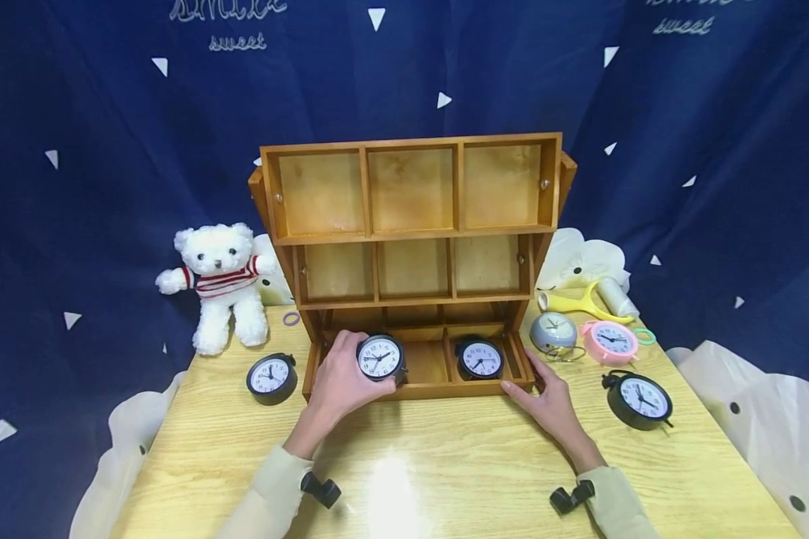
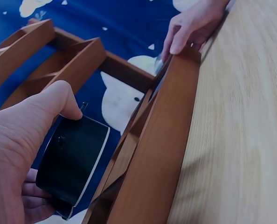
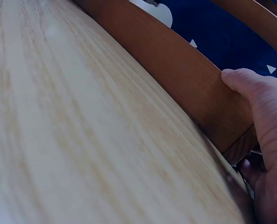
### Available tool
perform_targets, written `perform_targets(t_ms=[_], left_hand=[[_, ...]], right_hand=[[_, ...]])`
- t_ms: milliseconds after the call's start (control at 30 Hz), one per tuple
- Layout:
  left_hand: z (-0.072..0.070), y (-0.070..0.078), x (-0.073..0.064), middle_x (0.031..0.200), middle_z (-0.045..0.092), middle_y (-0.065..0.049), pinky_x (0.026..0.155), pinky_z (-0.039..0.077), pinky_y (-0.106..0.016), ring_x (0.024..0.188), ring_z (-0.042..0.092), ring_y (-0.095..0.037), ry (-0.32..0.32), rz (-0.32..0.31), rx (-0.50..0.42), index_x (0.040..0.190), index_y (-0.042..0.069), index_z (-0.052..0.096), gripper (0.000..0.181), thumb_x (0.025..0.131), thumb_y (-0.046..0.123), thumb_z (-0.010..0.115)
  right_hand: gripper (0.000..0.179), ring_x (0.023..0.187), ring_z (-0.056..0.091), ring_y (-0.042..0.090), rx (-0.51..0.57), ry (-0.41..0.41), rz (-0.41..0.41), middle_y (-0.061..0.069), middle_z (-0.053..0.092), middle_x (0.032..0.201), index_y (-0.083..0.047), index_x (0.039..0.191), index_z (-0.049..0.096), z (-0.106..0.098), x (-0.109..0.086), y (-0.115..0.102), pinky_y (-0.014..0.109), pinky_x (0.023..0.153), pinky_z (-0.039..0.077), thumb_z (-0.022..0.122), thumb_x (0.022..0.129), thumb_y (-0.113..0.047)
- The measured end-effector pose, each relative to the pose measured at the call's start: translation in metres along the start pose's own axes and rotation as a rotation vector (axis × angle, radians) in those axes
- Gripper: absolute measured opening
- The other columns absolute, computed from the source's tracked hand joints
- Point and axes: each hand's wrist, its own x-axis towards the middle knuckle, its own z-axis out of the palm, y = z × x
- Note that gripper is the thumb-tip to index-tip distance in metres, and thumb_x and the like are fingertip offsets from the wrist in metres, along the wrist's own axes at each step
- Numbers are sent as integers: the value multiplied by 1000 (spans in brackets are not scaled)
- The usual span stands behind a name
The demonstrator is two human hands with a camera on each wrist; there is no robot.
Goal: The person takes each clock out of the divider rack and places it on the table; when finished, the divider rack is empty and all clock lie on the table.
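Observation:
My left hand (image 1: 346,378) holds a round black alarm clock (image 1: 380,358), thumb on one side and fingers on the other. The clock is over the left part of the bottom tier of a wooden three-tier organizer (image 1: 411,237), its white face towards me. In the left wrist view the clock's black casing (image 2: 73,154) is tilted above the tier's front board. My right hand (image 1: 546,397) grips the right front corner of that tier, thumb on the front board (image 3: 190,79) and fingers round the side. Another black alarm clock (image 1: 480,359) sits in the right compartment.
On the table's left are a black clock (image 1: 272,378), a purple ring (image 1: 291,319) and a white teddy bear (image 1: 219,288). To the right lie a grey clock (image 1: 553,332), a pink clock (image 1: 610,342), a black clock (image 1: 639,399) and a yellow forked object (image 1: 588,302).

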Motion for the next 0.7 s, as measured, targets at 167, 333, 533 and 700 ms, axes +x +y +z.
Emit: perform_targets(t_ms=[167, 333, 533, 700], left_hand=[[-12, -11, -7, 115, 58, 1, 76, 58, -39, 94, 63, -23, 2, -17, 9, 124, 10, 63, 82, 55, 46, 91], [-28, -25, -17, 117, 59, 0, 74, 57, -40, 94, 63, -25, 18, -50, 30, 126, 10, 63, 84, 54, 45, 91], [-51, -46, -28, 119, 60, -4, 80, 57, -44, 100, 62, -25, 41, -71, 57, 128, 9, 62, 85, 55, 42, 92], [-71, -62, -35, 117, 62, -7, 84, 56, -48, 103, 63, -28, 80, -75, 51, 125, 7, 63, 81, 57, 38, 94]], right_hand=[[85, 135, 54, 40, -1, -1, -1, 24, 51, 154, -8, 159, 43, -2, 0, 0, 3, 100, 41, 87, 87, -19], [85, 133, 56, 39, -18, -2, -6, 24, 52, 153, -7, 159, 43, -1, 1, 2, 4, 100, 41, 87, 87, -21], [85, 134, 55, 40, -8, -6, -1, 24, 51, 154, -6, 159, 43, 0, 1, 3, 4, 101, 41, 87, 87, -20], [84, 136, 53, 43, 16, -14, -11, 28, 49, 154, -1, 158, 42, -2, 1, -10, 3, 101, 40, 87, 88, -15]])
